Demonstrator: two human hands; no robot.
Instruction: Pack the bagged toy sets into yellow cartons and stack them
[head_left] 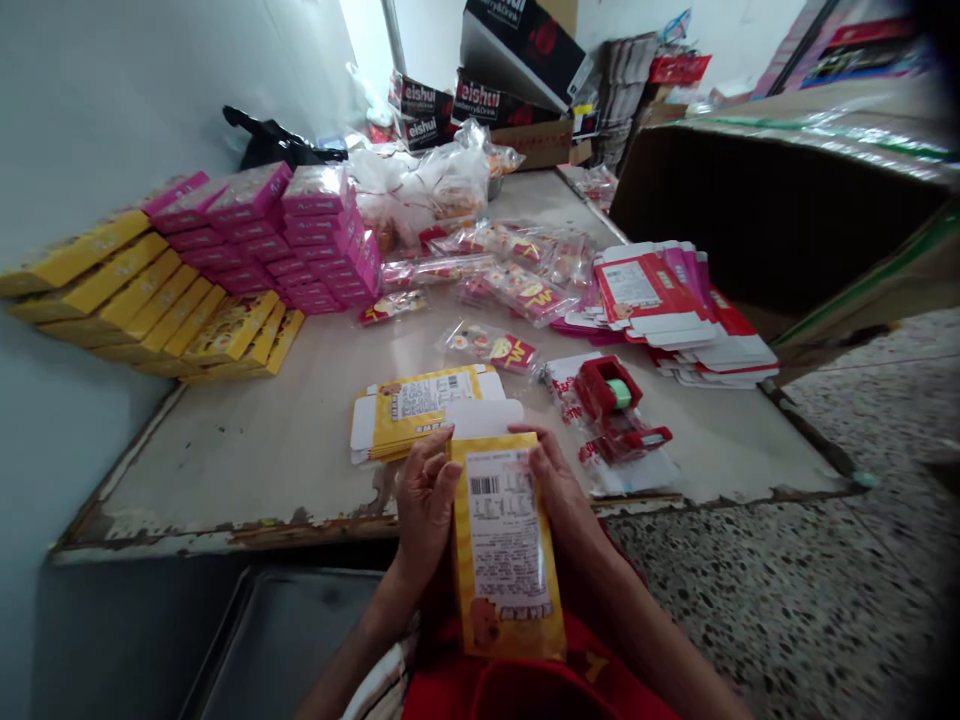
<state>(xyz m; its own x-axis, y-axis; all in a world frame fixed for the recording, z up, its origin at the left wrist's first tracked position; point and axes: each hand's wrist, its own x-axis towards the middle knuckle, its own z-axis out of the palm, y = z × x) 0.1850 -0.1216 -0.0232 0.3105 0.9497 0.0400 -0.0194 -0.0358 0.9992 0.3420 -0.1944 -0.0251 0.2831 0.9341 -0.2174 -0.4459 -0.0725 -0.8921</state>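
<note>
A yellow box (508, 560) with a white printed label and a barcode is held upright near my lap, its white end flap (486, 412) standing out at the top. My left hand (427, 497) grips its left edge with bent fingers. On the opposite edge my right hand (556, 482) closes, the thumb lying on the printed face. Just beyond the hands lies a stack of flat yellow cartons (409, 405) on the table. A red tape dispenser (616, 405) with a green roll sits to the right, on a printed plastic bag (645, 474).
Folded yellow boxes (150, 300) and stacked pink boxes (300, 235) line the table's left. Clear-wrapped packets (495, 345) lie across the middle. Flat red and pink cartons (660, 300) are at right, beside a large open cardboard box (787, 200). Plastic bags (427, 185) stand behind.
</note>
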